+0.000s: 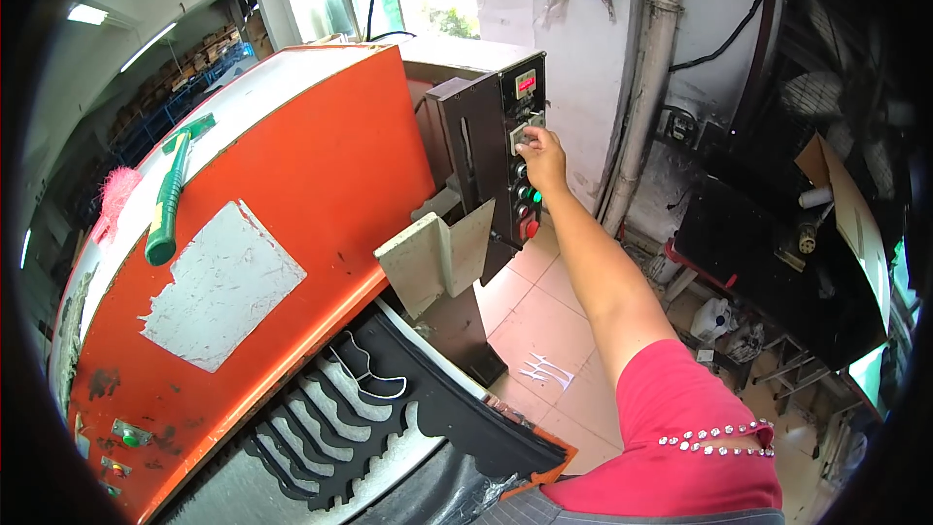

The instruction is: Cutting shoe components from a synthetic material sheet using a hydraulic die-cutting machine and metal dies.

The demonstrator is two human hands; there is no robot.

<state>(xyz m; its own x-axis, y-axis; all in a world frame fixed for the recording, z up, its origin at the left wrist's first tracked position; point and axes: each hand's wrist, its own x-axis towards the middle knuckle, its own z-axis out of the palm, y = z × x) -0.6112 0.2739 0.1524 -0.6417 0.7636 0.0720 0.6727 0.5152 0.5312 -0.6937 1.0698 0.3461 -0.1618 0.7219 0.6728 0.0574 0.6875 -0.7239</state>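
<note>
My right arm stretches out to the dark control panel [507, 97] on the side of a large orange machine [330, 126]. There my right hand [544, 157] has its fingers bent together against a small control on the panel face; the hand hides exactly what it grips. A red lit display [526, 84] shows above the fingers, and a green lit button [536, 196] and a red knob [529, 228] sit below them. My left hand is out of view. Under the orange housing lies a black sheet [437, 399] with wavy cut-out slots, and a thin white loop [384, 389] rests on it.
A green-handled tool [170, 190] and a pink fluffy bundle [117, 199] lie on the machine's top. Bent metal plates [418, 258] stick out below the panel. White cut scraps [546, 369] lie on the tiled floor. A black table [748, 243] stands at the right.
</note>
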